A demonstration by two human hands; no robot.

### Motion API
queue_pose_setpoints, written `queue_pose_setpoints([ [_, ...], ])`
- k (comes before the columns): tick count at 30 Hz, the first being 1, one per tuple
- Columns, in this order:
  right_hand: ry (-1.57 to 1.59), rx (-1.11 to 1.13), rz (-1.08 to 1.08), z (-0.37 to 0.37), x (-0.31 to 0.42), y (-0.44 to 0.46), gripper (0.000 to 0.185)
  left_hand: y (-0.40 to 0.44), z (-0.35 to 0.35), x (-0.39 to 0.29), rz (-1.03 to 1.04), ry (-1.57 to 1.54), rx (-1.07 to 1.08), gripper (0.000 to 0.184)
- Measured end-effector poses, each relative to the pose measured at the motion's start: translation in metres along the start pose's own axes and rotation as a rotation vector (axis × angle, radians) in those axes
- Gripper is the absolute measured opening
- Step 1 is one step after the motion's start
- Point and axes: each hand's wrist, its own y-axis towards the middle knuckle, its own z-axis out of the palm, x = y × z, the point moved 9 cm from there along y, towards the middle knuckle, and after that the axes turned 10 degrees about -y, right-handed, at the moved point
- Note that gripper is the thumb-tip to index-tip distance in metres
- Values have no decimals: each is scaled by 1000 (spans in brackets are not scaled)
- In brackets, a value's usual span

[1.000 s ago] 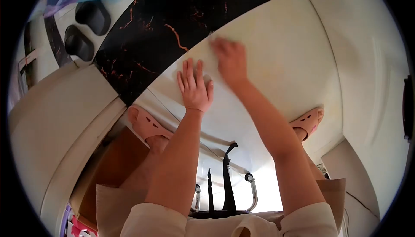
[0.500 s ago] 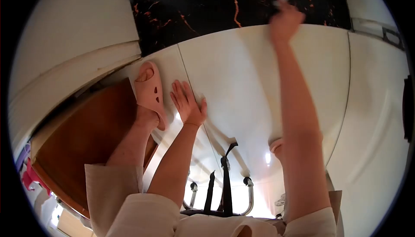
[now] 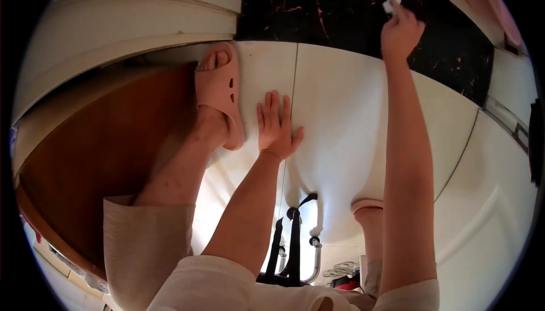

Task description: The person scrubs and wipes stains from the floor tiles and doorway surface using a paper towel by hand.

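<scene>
My right hand (image 3: 402, 34) reaches forward over a black marble-patterned floor strip (image 3: 318, 10). Its fingers are closed on a small white wad (image 3: 392, 4), which looks like tissue or cloth and meets the dark surface. On the pale floor tile (image 3: 340, 106), my left hand (image 3: 278, 132) lies flat with its fingers spread, holding nothing. Just to its left is a pink slipper (image 3: 218, 87) on my left foot. A second pink slipper (image 3: 368, 204) shows partly beside my right forearm, which hides the rest of it.
A brown wooden door (image 3: 102, 158) stands at the left, below a pale door frame (image 3: 142, 19). White panelling (image 3: 494, 197) runs along the right. Black straps (image 3: 295, 237) hang beneath me near metal chair legs (image 3: 316, 254). A coiled cable (image 3: 340, 269) lies behind.
The view has turned, so the dark strip now slants down to the right. My right hand has shifted along the strip with the white wad. My left hand stays flat on the tile.
</scene>
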Motion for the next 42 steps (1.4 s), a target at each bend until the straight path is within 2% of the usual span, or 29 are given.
queue_pose_setpoints([
  [2, -15, 39, 46, 27, 22, 17, 37, -2, 0, 3, -16, 3, 17, 86],
  [3, 20, 80, 33, 36, 59, 22, 34, -2, 1, 2, -6, 5, 8, 87],
  [4, 158, 58, -34, 39, 104, 20, 33, -2, 0, 1, 9, 3, -1, 87],
  [5, 239, 193, -91, 35, 153, 13, 31, -2, 0, 3, 3, 0, -6, 87],
  [6, 547, 261, -48, 44, 191, -10, 28, -2, 1, 4, 3, 3, 5, 87],
  [7, 508, 309, -127, 39, 231, -36, 27, -3, 2, 6, 0, 2, 17, 87],
  [9, 484, 383, -332, -15, 263, -70, 30, -4, 5, 9, 11, 20, 17, 87],
  [11, 560, 511, -433, -42, 251, -112, 29, -4, 8, 9, 22, 34, 17, 87],
  [13, 620, 488, -493, -71, 212, -134, 28, -4, 7, 10, 4, -14, 20, 86],
  [15, 572, 532, -525, -67, 155, -129, 31, -1, 4, 10, -1, -27, 30, 86],
  [16, 568, 501, -393, -48, 119, -115, 37, -1, 4, 9, 4, -30, 37, 85],
  [17, 344, 357, -360, -49, 98, -91, 43, -1, 5, 11, -6, -32, 41, 85],
  [18, 360, 334, -137, -41, 76, -67, 45, -1, 7, 12, -4, -44, 35, 85],
  [19, 282, 250, -59, -29, 72, -60, 45, -1, 9, 12, 5, -55, 27, 85],
  [21, 261, 88, 36, -19, 98, -59, 50, -4, 12, 12, 17, -57, 7, 85],
  [22, 309, 84, 28, -16, 124, -60, 47, -5, 13, 13, 14, -73, -7, 85],
  [24, 469, 243, -17, -4, 187, -77, 45, -7, 9, 10, 24, -78, -30, 85],
  [25, 393, 227, -147, -12, 221, -90, 44, -7, 9, 8, 35, -96, -51, 85],
  [26, 555, 278, -210, -18, 245, -108, 37, -8, 12, 9, 30, -96, -53, 85],
  [27, 570, 308, -358, -36, 262, -120, 37, -10, 17, 9, 41, -79, -46, 84],
  [28, 571, 308, -358, -44, 260, -127, 37, -10, 19, 8, 55, -62, -38, 84],
  [30, 600, 431, -527, -53, 270, -146, 45, -8, 20, 11, 51, -67, -62, 83],
  [31, 659, 587, -463, -50, 260, -155, 45, -10, 20, 15, 49, -69, -79, 82],
  [32, 648, 585, -467, -53, 246, -161, 45, -9, 22, 17, 56, -78, -84, 82],
  [36, 454, 558, -195, -92, 147, -185, 39, -10, 11, 12, 125, -25, -147, 75],
  [38, 310, 601, 52, -131, 85, -223, 37, -17, 15, 16, 144, -48, -207, 68],
  [41, 398, 629, 258, -188, 42, -303, 41, -50, 29, -17, -74, -8, -175, 67],
  [42, 468, 625, 310, -198, 37, -325, 46, -68, 31, -34, -123, -283, -126, 65],
])
